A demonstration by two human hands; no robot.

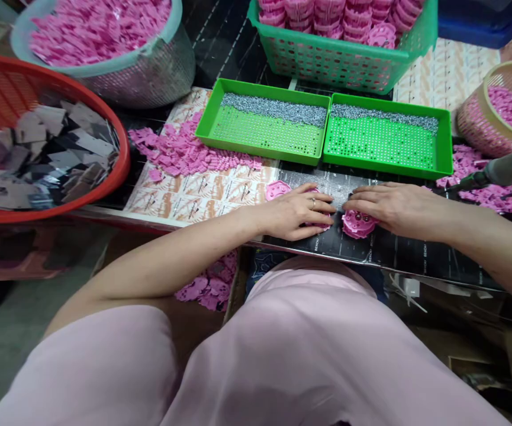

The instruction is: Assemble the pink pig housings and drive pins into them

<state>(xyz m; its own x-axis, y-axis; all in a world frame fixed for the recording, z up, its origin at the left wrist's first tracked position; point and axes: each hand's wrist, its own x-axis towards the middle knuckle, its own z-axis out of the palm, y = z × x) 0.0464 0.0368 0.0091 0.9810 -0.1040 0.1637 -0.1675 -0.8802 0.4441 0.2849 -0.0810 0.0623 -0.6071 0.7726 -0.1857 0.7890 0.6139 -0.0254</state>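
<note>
My left hand [302, 212] lies palm down with its fingers spread over a pink plastic part, mostly hidden beneath it. Another pink part [277, 189] shows just beyond that hand's wrist. A round pink plastic piece [358, 225] with a scalloped edge and small shiny round spots rests at the bench edge. My right hand [393, 204] has its fingers curved over the far side of this piece, gripping it; the thumb is out of sight. Beyond both hands stand two green trays, the left tray [260, 151] and right tray [384, 165], each with small silvery metal pieces.
Loose pink pieces [184, 148] lie left of the trays. A red basket [125, 160] holds flat grey plates. Behind stand a pale tub [162, 68] and a green basket [327, 62] of pink parts. A dark tool [499, 171] reaches in from the right, near a cream basket [482, 112].
</note>
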